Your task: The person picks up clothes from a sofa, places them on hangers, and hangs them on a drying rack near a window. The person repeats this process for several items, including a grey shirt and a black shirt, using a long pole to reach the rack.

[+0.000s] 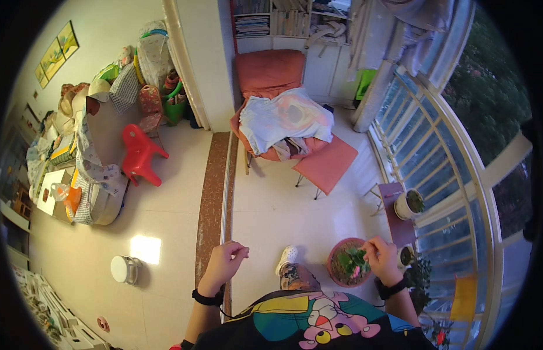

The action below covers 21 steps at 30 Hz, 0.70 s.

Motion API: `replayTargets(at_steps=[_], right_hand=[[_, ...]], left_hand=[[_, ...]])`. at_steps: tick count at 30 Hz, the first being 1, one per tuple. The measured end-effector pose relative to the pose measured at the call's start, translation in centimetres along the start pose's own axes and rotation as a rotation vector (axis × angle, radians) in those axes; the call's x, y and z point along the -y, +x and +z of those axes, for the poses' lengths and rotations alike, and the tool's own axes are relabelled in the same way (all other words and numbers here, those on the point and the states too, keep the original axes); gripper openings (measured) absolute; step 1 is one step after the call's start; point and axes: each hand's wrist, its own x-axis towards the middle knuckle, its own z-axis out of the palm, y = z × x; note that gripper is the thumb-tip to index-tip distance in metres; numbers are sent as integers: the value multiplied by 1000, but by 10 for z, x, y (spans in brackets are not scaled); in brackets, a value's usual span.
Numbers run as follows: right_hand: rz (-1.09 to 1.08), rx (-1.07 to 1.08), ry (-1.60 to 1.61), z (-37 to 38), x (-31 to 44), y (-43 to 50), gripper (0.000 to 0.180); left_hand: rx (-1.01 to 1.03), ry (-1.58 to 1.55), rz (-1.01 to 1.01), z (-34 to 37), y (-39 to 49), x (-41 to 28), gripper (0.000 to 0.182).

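Note:
My left hand is raised above the tiled floor, close to the brown stone threshold. Its fingers are curled together and I see nothing in them. My right hand hangs over the right rim of a round potted plant with green leaves and a pink flower. Those fingers are bent inward, with no object visible in them; touching the leaves cannot be made out. Between the hands, a white clog is on my foot on the floor. Each wrist wears a black band.
Ahead, a cushioned orange chair holds a pale shirt, with an orange footrest before it. A small bench bearing a potted plant stands by the window railing. Leftward are a red plastic chair and a white stool.

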Motion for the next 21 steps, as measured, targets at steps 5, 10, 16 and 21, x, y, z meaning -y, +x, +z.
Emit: replayTargets(at_steps=[5, 10, 16, 21], right_hand=[[-83, 39, -75, 53, -35, 142, 14], [-176, 65, 52, 115, -38, 284, 10], [-263, 340, 14, 210, -26, 414, 7], [-280, 405, -38, 315, -27, 520, 12]], left_hand=[[-50, 63, -129, -33, 106, 1, 25], [-141, 15, 5, -54, 219, -5, 20], [-99, -27, -127, -81, 310, 44, 17], [-107, -39, -182, -127, 412, 127, 16]])
